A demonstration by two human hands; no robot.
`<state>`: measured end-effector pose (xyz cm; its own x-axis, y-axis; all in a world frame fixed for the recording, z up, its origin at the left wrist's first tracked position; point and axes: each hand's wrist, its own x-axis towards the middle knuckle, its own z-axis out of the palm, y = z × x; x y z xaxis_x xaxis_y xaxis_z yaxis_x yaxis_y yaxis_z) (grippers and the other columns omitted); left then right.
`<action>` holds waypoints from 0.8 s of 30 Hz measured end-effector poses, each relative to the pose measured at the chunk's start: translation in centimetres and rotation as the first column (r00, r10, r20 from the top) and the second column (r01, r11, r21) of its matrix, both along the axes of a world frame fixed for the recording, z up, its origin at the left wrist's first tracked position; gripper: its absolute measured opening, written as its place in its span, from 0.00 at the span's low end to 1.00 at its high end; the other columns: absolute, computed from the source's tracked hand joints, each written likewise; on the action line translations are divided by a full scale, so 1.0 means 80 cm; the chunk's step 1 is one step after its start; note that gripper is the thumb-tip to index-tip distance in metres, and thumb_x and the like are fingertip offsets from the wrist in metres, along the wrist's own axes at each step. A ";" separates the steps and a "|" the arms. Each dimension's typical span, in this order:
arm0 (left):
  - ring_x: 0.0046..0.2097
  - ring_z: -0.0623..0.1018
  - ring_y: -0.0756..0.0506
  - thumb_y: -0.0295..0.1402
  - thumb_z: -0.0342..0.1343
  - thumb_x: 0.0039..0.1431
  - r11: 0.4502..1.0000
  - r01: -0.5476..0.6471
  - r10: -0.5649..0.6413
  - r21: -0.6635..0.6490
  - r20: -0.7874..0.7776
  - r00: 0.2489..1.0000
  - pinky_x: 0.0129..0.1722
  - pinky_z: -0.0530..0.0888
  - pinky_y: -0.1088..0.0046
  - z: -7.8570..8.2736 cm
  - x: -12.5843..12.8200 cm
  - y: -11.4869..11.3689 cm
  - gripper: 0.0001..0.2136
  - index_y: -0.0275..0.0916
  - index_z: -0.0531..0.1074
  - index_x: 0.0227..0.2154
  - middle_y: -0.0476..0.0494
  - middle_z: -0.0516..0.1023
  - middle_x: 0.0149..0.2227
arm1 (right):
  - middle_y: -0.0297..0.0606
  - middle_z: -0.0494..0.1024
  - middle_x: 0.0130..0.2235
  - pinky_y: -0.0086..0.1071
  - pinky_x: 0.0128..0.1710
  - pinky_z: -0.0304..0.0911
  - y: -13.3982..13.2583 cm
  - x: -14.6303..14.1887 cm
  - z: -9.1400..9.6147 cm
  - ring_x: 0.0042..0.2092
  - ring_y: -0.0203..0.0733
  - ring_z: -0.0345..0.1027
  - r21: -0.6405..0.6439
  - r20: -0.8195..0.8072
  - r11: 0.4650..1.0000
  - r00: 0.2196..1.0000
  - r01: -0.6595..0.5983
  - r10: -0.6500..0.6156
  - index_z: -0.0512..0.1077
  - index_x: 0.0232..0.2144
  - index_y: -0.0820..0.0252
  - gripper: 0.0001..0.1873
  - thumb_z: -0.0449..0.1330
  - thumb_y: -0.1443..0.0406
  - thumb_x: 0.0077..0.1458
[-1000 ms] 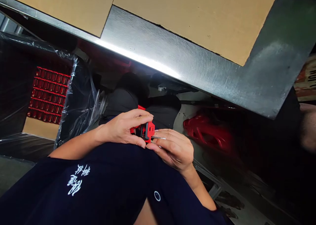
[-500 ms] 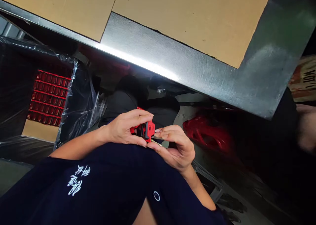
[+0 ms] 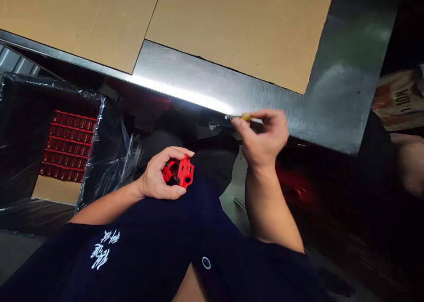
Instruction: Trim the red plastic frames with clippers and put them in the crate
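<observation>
My left hand (image 3: 152, 174) grips a red plastic moulded part (image 3: 179, 171) against the front of my dark navy top. The part has square openings and a round hole, and my fingers hide its back. Well to the right, my right hand (image 3: 265, 134) pinches a thin metal tool with a yellow section (image 3: 247, 117) between thumb and fingertips. That tool is apart from the red part, with a wide gap between my hands. It is too small to name more exactly.
Cardboard sheets (image 3: 205, 28) lie on a scratched steel surface (image 3: 232, 83) overhead in the view. Black plastic film (image 3: 109, 152) wraps a stack of red bins (image 3: 69, 145) at left. A blurred red object (image 3: 294, 183) sits right, beyond it another person's hand (image 3: 410, 163).
My right hand has pulled away from the red part, up and to the right, taking the thin tool with it. My left hand has turned the red part and still holds it.
</observation>
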<state>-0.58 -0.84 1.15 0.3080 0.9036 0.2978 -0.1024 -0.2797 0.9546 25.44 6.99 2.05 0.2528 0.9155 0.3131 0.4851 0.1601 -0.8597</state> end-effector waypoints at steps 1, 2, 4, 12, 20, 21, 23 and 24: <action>0.51 0.82 0.39 0.47 0.70 0.50 1.000 -0.004 0.004 -0.006 0.034 0.999 0.44 0.82 0.66 0.000 0.000 -0.001 0.29 0.39 0.70 0.51 0.32 0.78 0.53 | 0.33 0.78 0.38 0.38 0.40 0.74 0.028 0.008 -0.009 0.40 0.41 0.76 -0.005 0.029 0.999 0.999 0.040 -0.039 0.69 0.38 0.56 0.20 0.74 0.56 0.51; 0.51 0.81 0.39 0.47 0.70 0.50 1.000 -0.007 0.007 -0.005 0.064 0.998 0.45 0.81 0.66 0.000 -0.001 -0.002 0.28 0.39 0.69 0.50 0.33 0.78 0.53 | 0.35 0.78 0.38 0.38 0.41 0.73 0.054 0.016 -0.018 0.40 0.41 0.74 0.001 0.063 0.997 0.996 0.071 -0.071 0.69 0.37 0.55 0.20 0.74 0.55 0.51; 0.52 0.81 0.39 0.46 0.70 0.50 1.000 -0.009 0.009 0.000 0.100 0.995 0.46 0.81 0.65 0.001 -0.001 -0.004 0.27 0.40 0.68 0.48 0.33 0.77 0.53 | 0.38 0.78 0.38 0.41 0.46 0.72 0.097 0.029 -0.035 0.39 0.42 0.72 -0.035 0.147 0.995 0.985 0.094 -0.088 0.68 0.35 0.53 0.19 0.74 0.55 0.51; 0.48 0.83 0.40 0.41 0.71 0.50 0.999 -0.005 -0.001 0.044 0.119 0.993 0.44 0.84 0.61 -0.002 0.000 -0.008 0.32 0.42 0.66 0.56 0.33 0.74 0.56 | 0.42 0.78 0.50 0.54 0.55 0.68 0.100 0.031 -0.040 0.57 0.56 0.69 0.185 0.219 0.960 0.944 0.210 -0.248 0.71 0.37 0.47 0.11 0.70 0.57 0.57; 0.53 0.81 0.37 0.40 0.72 0.49 0.949 -0.007 0.062 0.316 -0.166 0.984 0.48 0.84 0.59 0.010 0.000 0.012 0.41 0.37 0.63 0.65 0.30 0.78 0.54 | 0.38 0.85 0.34 0.37 0.40 0.76 -0.083 -0.036 0.008 0.37 0.43 0.81 -0.302 -0.439 0.851 0.855 -0.428 0.274 0.77 0.35 0.58 0.12 0.65 0.55 0.62; 0.53 0.81 0.38 0.40 0.72 0.49 0.938 0.010 0.060 0.345 -0.190 0.980 0.49 0.84 0.59 0.011 0.001 0.014 0.41 0.37 0.63 0.65 0.30 0.78 0.54 | 0.38 0.86 0.35 0.36 0.40 0.76 -0.099 -0.040 0.013 0.37 0.43 0.82 -0.327 -0.507 0.786 0.799 -0.524 0.322 0.79 0.37 0.58 0.11 0.64 0.56 0.62; 0.53 0.82 0.38 0.39 0.71 0.50 0.923 0.037 0.054 0.384 -0.223 0.973 0.49 0.84 0.60 0.011 0.002 0.017 0.41 0.36 0.62 0.66 0.30 0.79 0.54 | 0.39 0.86 0.38 0.34 0.40 0.76 -0.118 -0.046 0.020 0.38 0.43 0.82 -0.334 -0.573 0.713 0.733 -0.616 0.366 0.80 0.41 0.57 0.11 0.64 0.58 0.62; 0.53 0.82 0.39 0.39 0.71 0.51 0.917 0.047 0.051 0.396 -0.233 0.971 0.48 0.84 0.61 0.010 0.003 0.018 0.41 0.36 0.62 0.66 0.29 0.79 0.55 | 0.39 0.86 0.38 0.34 0.41 0.76 -0.123 -0.048 0.023 0.38 0.43 0.82 -0.331 -0.577 0.704 0.725 -0.629 0.376 0.81 0.42 0.57 0.11 0.64 0.59 0.61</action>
